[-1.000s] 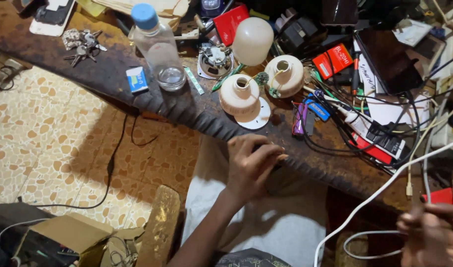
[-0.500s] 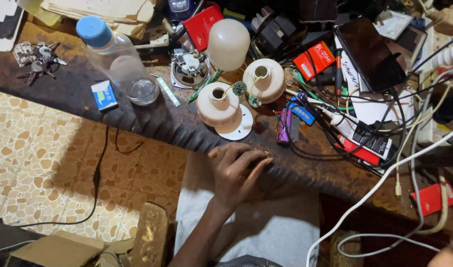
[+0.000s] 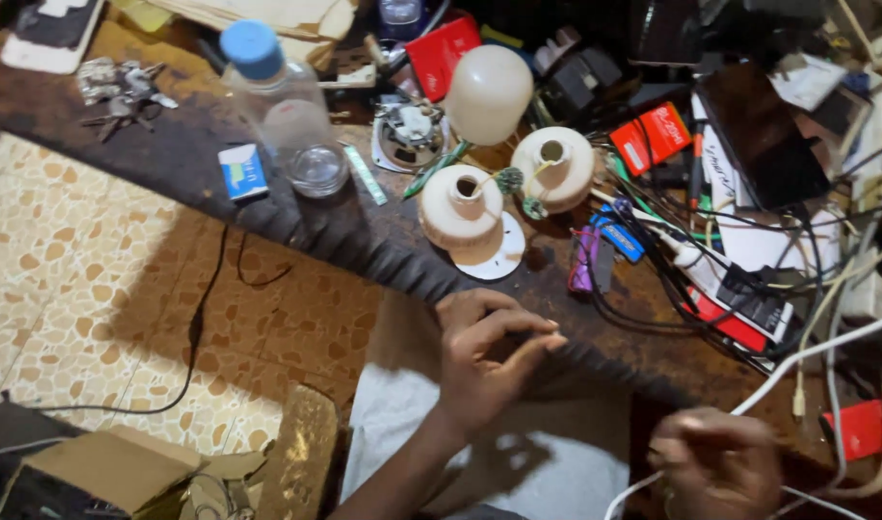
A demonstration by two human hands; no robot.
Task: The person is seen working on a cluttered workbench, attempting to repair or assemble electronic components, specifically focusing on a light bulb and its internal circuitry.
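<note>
The left hand [image 3: 484,356] is seen at the near edge of the workbench [image 3: 171,154], its fingers loosely curled with the thumb and forefinger drawn towards each other; whether anything small is pinched between them cannot be told. Compared with a second ago, this hand has been kept in almost the same place at the edge, while the right hand [image 3: 715,462] has been brought back into view at the lower right, after slipping nearly out of sight half a second earlier. It is closed around a white cable [image 3: 807,351], which runs up and away to the right across the clutter. The two hands are held well apart. Just beyond the left hand, two cream bulb housings [image 3: 460,207] and a white bulb dome [image 3: 489,91] are left untouched on the bench, so the work appears centred on the cable and not on the bulb parts.
</note>
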